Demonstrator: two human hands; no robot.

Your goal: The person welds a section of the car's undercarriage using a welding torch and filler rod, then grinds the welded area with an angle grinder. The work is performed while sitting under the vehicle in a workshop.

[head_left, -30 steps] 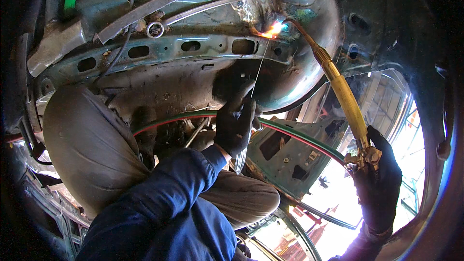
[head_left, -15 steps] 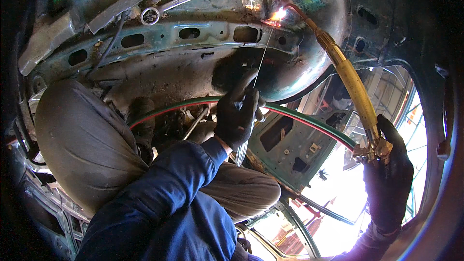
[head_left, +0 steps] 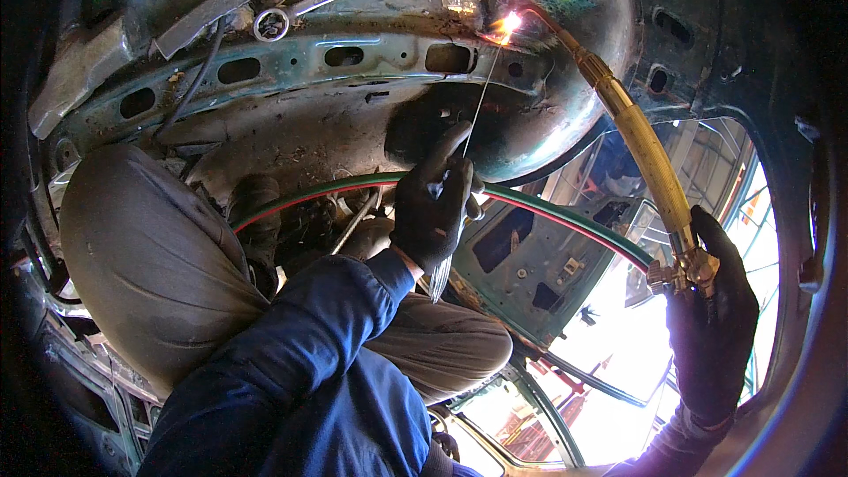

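Observation:
My left hand (head_left: 433,208), in a black glove, is closed around a bundle of thin filler rods (head_left: 442,278). One filler wire (head_left: 481,102) runs up from it to the glowing spot (head_left: 507,26) on the metal body panel (head_left: 397,62). Gloved too, my right hand (head_left: 714,300) grips the valve end of a brass gas torch (head_left: 649,155). The torch's bent tip (head_left: 543,16) points left at the bright flame, close to the rod's end. Green and red hoses (head_left: 565,221) run from the torch's base leftward, passing by my left hand.
A ring spanner (head_left: 272,25) lies along the panel's upper part, beside a grey metal strip (head_left: 230,0). My bent knee (head_left: 146,256) fills the left. A green door panel (head_left: 530,274) stands beyond the bright opening at right. A dark cable (head_left: 208,62) hangs at upper left.
Both hands keep their holds, and the torch and rod stay nearly still at the flame. The glow has shifted very slightly left and looks a little wider.

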